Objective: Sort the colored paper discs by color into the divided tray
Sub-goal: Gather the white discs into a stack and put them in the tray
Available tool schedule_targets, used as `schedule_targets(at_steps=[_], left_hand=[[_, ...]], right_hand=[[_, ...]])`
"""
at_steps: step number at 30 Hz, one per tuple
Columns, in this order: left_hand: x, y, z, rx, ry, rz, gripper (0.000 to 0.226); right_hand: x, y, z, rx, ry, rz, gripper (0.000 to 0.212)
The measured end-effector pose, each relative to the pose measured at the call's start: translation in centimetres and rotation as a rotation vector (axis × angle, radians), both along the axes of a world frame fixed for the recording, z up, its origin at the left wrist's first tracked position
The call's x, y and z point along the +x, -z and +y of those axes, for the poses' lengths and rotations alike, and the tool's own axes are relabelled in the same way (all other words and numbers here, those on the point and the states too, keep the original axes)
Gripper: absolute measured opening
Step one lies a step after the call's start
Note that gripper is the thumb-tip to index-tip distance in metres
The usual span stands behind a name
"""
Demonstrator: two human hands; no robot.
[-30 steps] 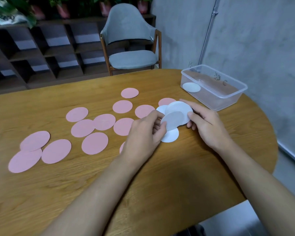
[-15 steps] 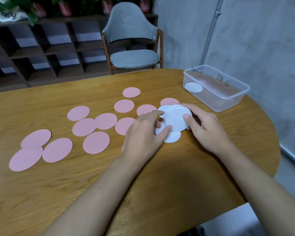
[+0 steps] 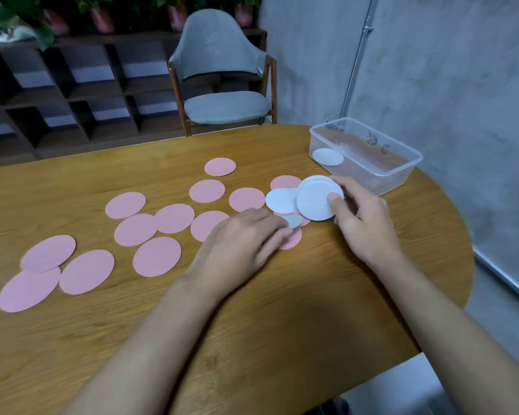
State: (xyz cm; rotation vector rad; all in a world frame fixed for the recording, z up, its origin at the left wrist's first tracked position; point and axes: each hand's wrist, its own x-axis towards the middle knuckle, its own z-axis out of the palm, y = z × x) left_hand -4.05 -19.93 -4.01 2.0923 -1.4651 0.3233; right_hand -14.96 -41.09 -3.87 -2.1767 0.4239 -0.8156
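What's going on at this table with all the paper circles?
A person is sorting paper discs. The right hand holds a stack of white discs, thumb on its face. The left hand reaches a partly hidden white disc on the wooden table; whether it grips it is unclear. A loose white disc lies beside the stack, a single white disc sits in the clear plastic container, and the pink discs lie spread across the table.

Left hand [image 3: 246, 238] blurred, hiding most of small white disc [image 3: 294, 221].
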Motion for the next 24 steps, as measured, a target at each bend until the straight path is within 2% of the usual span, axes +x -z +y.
schedule_targets(at_steps=[7, 9, 11, 15, 20, 24], left_hand=[[-0.5, -0.2, -0.2, -0.200, -0.090, -0.047, 0.029], [-0.8, -0.3, -0.3, -0.286, -0.125, 0.054, 0.017], [-1.2, -0.5, -0.6, -0.378, -0.172, 0.247, 0.007], [-1.9, -0.5, -1.2, -0.422, -0.274, 0.514, 0.008], [-1.7, -0.3, -1.4, -0.383, -0.278, 0.625, 0.024], [-1.5, 0.1, -1.7, -0.370, -0.270, 0.623, 0.023]], right_hand=[[0.1, 0.1, 0.3, 0.046, -0.078, -0.004, 0.025], [0.1, 0.1, 0.3, 0.058, -0.089, 0.002, 0.026], [0.1, 0.2, 0.2, 0.067, -0.113, 0.010, 0.028], [0.2, 0.2, 0.5, 0.126, -0.241, 0.037, 0.038], [0.1, 0.2, 0.9, 0.164, -0.312, 0.064, 0.044], [0.1, 0.2, 1.3, 0.099, -0.316, 0.091, 0.037]])
